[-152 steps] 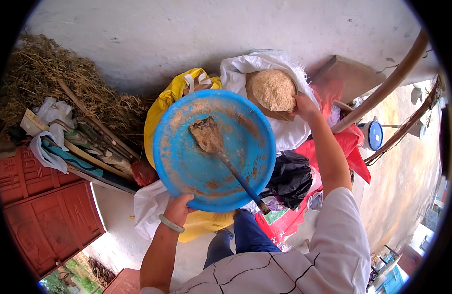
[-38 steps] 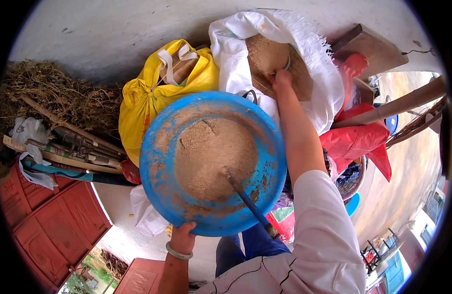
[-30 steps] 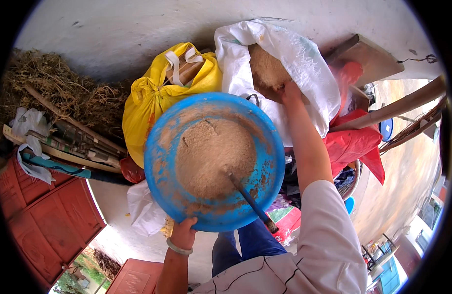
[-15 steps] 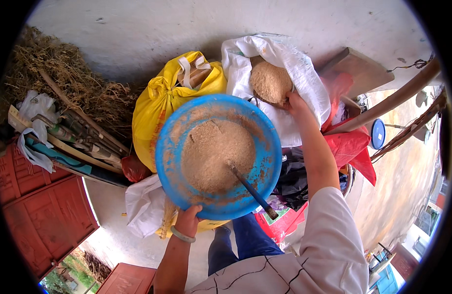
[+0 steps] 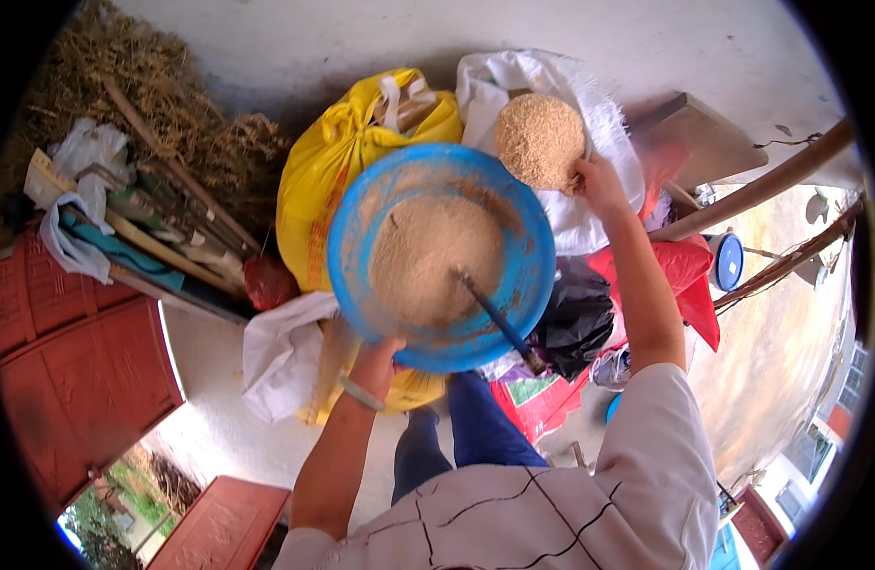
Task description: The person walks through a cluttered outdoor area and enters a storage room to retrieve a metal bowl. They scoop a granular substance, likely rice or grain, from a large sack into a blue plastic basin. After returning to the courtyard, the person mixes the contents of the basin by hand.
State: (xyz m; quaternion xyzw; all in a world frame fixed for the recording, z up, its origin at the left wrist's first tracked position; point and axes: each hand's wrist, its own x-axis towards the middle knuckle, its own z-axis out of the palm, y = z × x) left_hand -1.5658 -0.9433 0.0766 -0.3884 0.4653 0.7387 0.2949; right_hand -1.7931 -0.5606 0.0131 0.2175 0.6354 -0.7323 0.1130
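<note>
My left hand [image 5: 376, 366] grips the near rim of a round blue basin [image 5: 544, 275], a pale bangle on its wrist. Inside the basin lies a pale tan, coarse meal [image 5: 432, 242], and a dark-handled tool [image 5: 499, 318] leans in it with its handle over the near right rim. My right hand [image 5: 599, 182] is closed on the edge of a round bowl heaped with tan, bran-like flakes [image 5: 540, 141]. The bowl's own wall is mostly hidden by the heap. It hangs over the basin's far right rim, in front of an open white woven sack [image 5: 618, 142].
A tied yellow bag [image 5: 309, 199] stands behind the basin to the left. Black plastic [image 5: 575, 309] and red bags [image 5: 660, 275] lie at the right, near a slanting wooden pole [image 5: 760, 185]. Dry brush [image 5: 162, 95] is piled at far left, above red panels [image 5: 95, 399].
My right hand has lifted the heaped bowl out of the white sack, up and toward the basin's far right rim. The view has shifted a little; my left hand keeps its hold on the basin.
</note>
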